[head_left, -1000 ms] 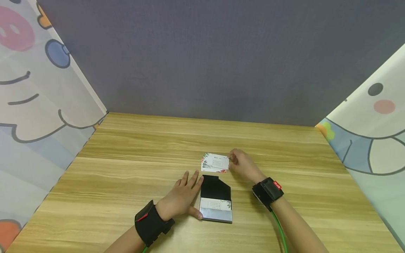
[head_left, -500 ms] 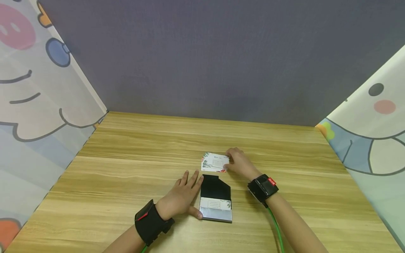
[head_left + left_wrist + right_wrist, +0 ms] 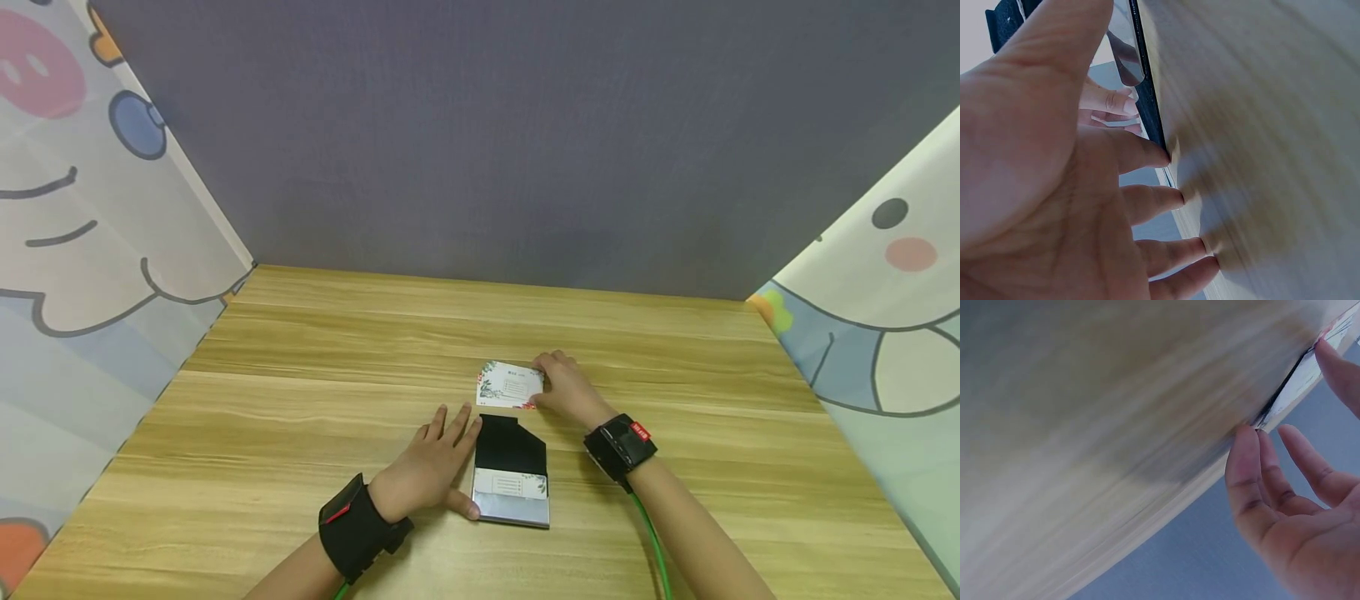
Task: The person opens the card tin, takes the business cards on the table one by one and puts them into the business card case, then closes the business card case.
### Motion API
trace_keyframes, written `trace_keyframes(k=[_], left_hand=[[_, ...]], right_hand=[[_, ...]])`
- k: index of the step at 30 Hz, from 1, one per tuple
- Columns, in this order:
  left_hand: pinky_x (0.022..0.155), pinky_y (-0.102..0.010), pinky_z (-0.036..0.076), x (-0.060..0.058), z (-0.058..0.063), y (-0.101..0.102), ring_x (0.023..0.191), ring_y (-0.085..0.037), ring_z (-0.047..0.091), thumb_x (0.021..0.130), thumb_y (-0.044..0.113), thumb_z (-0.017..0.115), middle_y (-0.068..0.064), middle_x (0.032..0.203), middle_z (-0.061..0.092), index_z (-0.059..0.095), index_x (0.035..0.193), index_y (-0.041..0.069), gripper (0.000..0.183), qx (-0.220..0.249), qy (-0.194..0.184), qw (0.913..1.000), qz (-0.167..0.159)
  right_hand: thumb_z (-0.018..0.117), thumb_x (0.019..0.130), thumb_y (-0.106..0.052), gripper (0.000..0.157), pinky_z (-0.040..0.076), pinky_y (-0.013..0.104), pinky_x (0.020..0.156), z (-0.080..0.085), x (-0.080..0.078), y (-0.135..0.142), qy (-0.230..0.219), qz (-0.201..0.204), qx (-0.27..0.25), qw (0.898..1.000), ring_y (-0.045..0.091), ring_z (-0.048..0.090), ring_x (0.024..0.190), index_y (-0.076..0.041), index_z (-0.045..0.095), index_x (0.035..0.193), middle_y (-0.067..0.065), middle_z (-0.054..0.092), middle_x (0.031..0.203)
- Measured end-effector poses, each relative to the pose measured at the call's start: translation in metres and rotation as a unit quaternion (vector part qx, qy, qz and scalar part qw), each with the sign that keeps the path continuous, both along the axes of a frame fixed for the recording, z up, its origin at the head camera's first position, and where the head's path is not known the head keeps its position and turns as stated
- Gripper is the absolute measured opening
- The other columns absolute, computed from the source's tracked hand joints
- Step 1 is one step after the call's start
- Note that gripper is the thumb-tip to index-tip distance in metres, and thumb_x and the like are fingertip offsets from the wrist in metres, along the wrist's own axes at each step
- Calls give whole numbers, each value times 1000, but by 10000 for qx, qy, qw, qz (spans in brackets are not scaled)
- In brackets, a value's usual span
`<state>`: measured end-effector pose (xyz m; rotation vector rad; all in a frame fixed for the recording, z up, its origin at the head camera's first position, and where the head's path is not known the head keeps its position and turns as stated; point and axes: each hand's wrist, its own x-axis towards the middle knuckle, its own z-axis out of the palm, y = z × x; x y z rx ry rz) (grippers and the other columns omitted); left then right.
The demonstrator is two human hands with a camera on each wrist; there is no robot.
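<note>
Several white business cards (image 3: 510,385) with leaf and red flower prints lie in a stack on the table. My right hand (image 3: 567,389) pinches their right end, thumb at the near edge and fingers at the far edge. In the right wrist view the stack (image 3: 1297,384) shows edge-on between thumb and fingertips. Just nearer stands an opened card case (image 3: 512,507) with a silver front and a raised black flap (image 3: 510,446); a card (image 3: 510,483) sticks up inside it. My left hand (image 3: 427,475) lies spread beside the case, index finger by the flap and thumb at the silver corner.
The wood-grain table (image 3: 337,333) reaches back to a dark grey panel (image 3: 480,150). Cartoon-printed sheets (image 3: 97,208) border it left and right. Each wrist wears a black strap (image 3: 620,450), and a green cable (image 3: 652,542) runs along the right forearm.
My right hand has shifted slightly left, from the cards' right edge to a hold across their right end. The stack looks more squared up. The left hand and case have stayed put.
</note>
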<state>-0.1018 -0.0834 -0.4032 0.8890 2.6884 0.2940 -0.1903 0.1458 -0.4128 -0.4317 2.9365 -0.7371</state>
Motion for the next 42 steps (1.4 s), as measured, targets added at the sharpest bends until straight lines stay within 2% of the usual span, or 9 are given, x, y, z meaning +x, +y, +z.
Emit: trace_keyframes(k=[8,16,23,30,35,42], left_hand=[[100,-59,31,0,-1,0,130,-50,15,57,63,67,-24,150,17,24,142,1,114,-18,50,10000,-39],[98,-59,34,0,-2,0,130,-50,17,55,63,67,-24,149,19,26,141,1,114,-23,132,9999,-58],[99,-59,33,0,-2,0,130,-50,17,56,63,67,-24,150,19,26,142,1,114,-17,115,9999,-46],[99,-59,33,0,-3,0,130,-50,16,56,63,67,-24,150,18,25,142,1,114,-2,101,9999,-37],[99,-59,33,1,-2,0,130,-50,16,56,63,67,-24,150,18,25,142,1,114,9,106,9999,-31],[99,-58,33,2,-1,0,130,-50,16,56,63,67,-24,150,18,25,142,1,114,18,102,9999,-26]], right_hand=[[77,67,-9,51,45,40,74,-3,2,0,9,-188,-174,9997,25,44,84,-2,57,113,13,47,99],[78,66,-8,51,45,39,72,-3,3,-1,93,-275,-211,9994,25,44,84,-3,56,111,14,47,100],[71,73,-4,38,46,40,74,-1,2,-2,99,-376,-352,9986,24,50,85,-2,53,106,15,59,105],[57,82,4,19,47,36,65,2,3,-1,449,-192,-592,9971,22,53,75,0,56,101,17,64,92],[54,82,9,17,48,36,62,3,6,1,705,-2,-708,9950,23,55,74,1,57,97,17,63,87],[53,80,11,18,48,36,60,4,10,4,842,167,-782,9932,23,54,71,1,57,94,16,62,84]])
